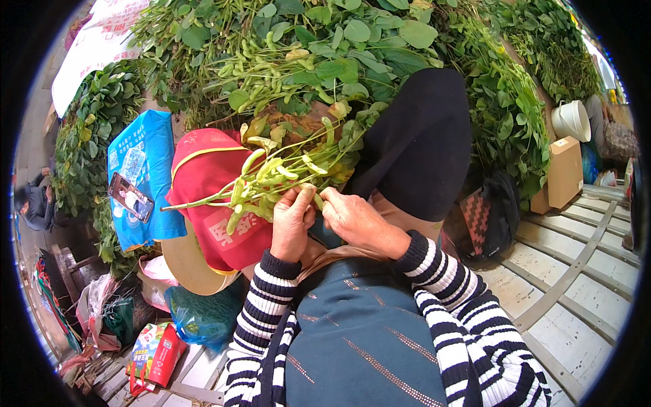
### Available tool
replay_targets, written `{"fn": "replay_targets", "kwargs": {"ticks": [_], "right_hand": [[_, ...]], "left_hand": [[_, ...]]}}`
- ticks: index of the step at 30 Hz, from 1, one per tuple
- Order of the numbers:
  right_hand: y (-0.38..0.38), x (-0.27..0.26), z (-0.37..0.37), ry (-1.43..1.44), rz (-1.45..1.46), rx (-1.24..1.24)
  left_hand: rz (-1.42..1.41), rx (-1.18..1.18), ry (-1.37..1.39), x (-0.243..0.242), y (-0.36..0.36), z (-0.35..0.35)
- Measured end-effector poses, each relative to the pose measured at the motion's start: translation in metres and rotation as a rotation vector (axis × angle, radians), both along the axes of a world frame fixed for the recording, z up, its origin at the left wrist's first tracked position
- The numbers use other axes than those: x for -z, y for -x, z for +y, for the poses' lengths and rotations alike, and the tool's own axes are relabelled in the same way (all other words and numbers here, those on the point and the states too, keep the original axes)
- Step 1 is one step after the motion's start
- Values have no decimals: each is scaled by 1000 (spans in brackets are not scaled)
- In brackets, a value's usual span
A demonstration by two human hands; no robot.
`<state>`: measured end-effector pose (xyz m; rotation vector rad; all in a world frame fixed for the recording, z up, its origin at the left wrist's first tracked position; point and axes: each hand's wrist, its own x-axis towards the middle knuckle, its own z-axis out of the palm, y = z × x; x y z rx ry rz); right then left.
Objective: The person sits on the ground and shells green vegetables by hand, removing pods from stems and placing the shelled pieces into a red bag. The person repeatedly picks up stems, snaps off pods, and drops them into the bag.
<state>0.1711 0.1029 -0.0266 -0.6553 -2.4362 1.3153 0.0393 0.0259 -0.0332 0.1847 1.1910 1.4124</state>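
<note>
A cut soybean stalk with plump green pods (269, 170) lies across my lap, its bare stem end pointing left. My left hand (292, 221) pinches the stalk between thumb and forefinger, close to several pods. Just to its right, my right hand (356, 221) has its curled fingers on a green pod (319, 201) at the gap between the hands. The fingertips of my right hand are partly hidden. Beneath the stalk, a red cloth (208, 188) with yellow trim covers my left knee, and a black cloth (422, 137) covers my right.
Heaped soybean plants (351, 46) lie ahead. At left, a blue bag (147, 203) carries a phone (130, 197) with its screen lit, above a pale bucket (188, 264). A red bag (157, 353) sits lower left. A cardboard box (565, 170) and white bucket (570, 121) stand right.
</note>
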Motion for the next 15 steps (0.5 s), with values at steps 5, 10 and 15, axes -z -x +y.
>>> {"fn": "replay_targets", "kwargs": {"ticks": [5,10,15], "right_hand": [[-2,3,-10,334,5,50],[-2,8,-11,358,-4,40],[0,-3,-6,556,45,-27]], "left_hand": [[177,-68,27,3,-7,-3],[155,-3,17,-3,-2,-8],[79,71,2,-9,6,-13]]}}
